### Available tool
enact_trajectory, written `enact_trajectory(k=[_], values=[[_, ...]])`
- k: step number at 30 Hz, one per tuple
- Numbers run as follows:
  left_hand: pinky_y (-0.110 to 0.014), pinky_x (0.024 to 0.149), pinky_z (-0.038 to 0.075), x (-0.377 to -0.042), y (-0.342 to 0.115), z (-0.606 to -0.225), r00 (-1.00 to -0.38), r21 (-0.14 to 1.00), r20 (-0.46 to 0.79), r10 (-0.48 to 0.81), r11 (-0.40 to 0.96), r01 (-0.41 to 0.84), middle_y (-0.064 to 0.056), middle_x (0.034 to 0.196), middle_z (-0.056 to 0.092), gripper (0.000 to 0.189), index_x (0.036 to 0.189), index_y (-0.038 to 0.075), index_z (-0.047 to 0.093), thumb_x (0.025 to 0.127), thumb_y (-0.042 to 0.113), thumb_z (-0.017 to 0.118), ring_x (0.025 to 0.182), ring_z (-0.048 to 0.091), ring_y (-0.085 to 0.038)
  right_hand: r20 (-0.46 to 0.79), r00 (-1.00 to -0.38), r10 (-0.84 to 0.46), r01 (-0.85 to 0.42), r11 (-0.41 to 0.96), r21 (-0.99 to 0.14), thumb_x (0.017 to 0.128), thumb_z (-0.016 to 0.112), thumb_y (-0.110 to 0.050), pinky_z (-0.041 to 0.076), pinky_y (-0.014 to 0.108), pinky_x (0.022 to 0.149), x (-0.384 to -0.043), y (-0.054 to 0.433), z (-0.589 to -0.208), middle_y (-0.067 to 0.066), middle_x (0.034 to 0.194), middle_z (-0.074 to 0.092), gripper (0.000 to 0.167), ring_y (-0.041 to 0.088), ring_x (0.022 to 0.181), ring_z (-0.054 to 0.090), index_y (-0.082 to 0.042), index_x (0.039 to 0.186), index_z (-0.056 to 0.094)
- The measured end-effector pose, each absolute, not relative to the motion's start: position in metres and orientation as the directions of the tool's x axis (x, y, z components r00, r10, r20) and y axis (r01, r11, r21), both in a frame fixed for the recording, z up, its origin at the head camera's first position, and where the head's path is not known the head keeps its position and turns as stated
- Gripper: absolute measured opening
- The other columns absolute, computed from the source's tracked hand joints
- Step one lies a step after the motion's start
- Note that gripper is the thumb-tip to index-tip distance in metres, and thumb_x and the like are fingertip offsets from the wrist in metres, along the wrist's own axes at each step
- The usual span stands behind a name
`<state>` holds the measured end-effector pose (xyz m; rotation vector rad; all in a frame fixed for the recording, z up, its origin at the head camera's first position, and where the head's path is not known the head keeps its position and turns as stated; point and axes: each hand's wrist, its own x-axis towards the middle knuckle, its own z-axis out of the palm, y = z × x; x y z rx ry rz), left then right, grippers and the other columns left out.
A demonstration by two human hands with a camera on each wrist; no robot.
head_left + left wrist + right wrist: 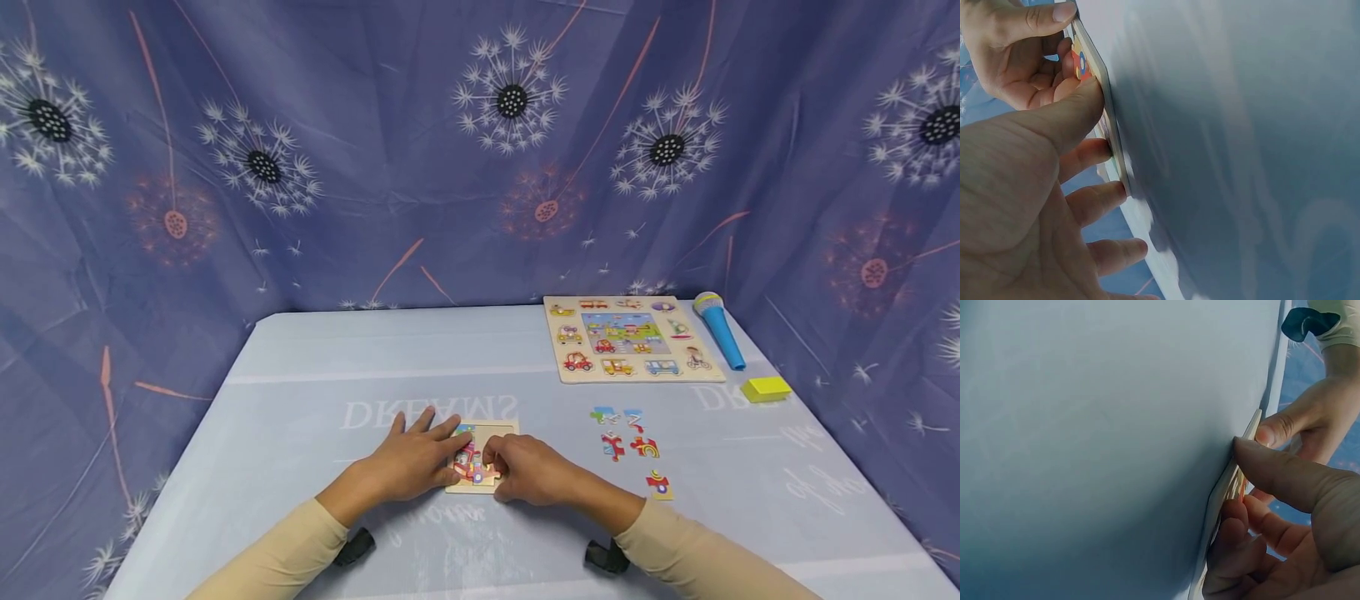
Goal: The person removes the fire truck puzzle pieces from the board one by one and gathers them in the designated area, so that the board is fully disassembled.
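Observation:
A small wooden jigsaw board (506, 429) lies on the table in front of me, with colourful puzzle pieces (463, 458) filling its left and lower parts. My left hand (412, 458) rests along its left side, fingers spread and fairly straight, thumb and fingertips touching the frame. Over the lower right part, my right hand (536, 471) has its fingers curled at a puzzle piece (486, 476) in the board. In the right wrist view, the right thumb (1272, 465) touches the board's near edge. The curled fingers partly hide the piece.
Several loose jigsaw pieces (612, 447) lie to the right of the board. Farther back are a larger wooden vehicle puzzle (562, 372), a blue toy microphone (723, 335) and a yellow block (766, 389). A patterned curtain (375, 167) hangs behind the table.

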<state>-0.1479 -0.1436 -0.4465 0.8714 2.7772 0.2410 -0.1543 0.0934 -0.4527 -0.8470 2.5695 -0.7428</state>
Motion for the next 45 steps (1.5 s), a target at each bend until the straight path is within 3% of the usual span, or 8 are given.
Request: enact_trajectory(k=[20, 30, 38, 45], values=[[-0.077, 0.109, 0.022, -0.149, -0.143, -0.45, -0.806, 0.206, -0.158, 0.57, 0.817, 0.538, -0.005, 0.163, 0.039, 0.063, 0.154, 0.025, 0.048, 0.099, 0.052, 0.061, 0.149, 0.029, -0.046, -0.091, -0.777, -0.623, -0.435, 0.636, -0.638, 0.074, 0.088, -0.006, 0.041, 0.024, 0.065, -0.154, 0.093, -0.453, -0.008, 0.073, 0.055, 0.031, 0.005, 0.068, 0.048, -0.014, 0.092, 0.064], [-0.078, 0.109, 0.022, -0.149, -0.143, -0.45, -0.805, 0.207, -0.149, 0.574, 0.815, 0.542, -0.006, 0.163, 0.039, 0.062, 0.154, 0.025, 0.049, 0.099, 0.052, 0.06, 0.149, 0.029, -0.047, -0.055, -0.779, -0.624, -0.473, 0.644, -0.602, 0.077, 0.085, -0.01, 0.041, 0.024, 0.065, -0.154, 0.096, -0.455, -0.009, 0.076, 0.053, 0.025, 0.004, 0.069, 0.046, -0.015, 0.092, 0.065], [-0.078, 0.109, 0.022, -0.147, -0.141, -0.45, -0.8, 0.215, -0.155, 0.579, 0.81, 0.545, -0.006, 0.163, 0.038, 0.061, 0.154, 0.025, 0.048, 0.1, 0.05, 0.06, 0.149, 0.028, -0.047, -0.042, -0.767, -0.641, -0.483, 0.618, -0.62, 0.081, 0.081, -0.013, 0.043, 0.023, 0.07, -0.146, 0.143, -0.452, -0.011, 0.085, 0.057, 0.023, 0.005, 0.077, 0.051, -0.019, 0.099, 0.069], [-0.077, 0.109, 0.023, -0.146, -0.142, -0.449, -0.806, 0.208, -0.147, 0.574, 0.814, 0.542, -0.006, 0.163, 0.038, 0.061, 0.154, 0.024, 0.048, 0.1, 0.048, 0.061, 0.15, 0.029, -0.047, -0.046, -0.83, -0.556, -0.434, 0.695, -0.573, 0.084, 0.081, -0.014, 0.046, 0.025, 0.071, -0.133, 0.221, -0.445, -0.014, 0.089, 0.058, 0.024, 0.003, 0.081, 0.053, -0.017, 0.104, 0.069]])
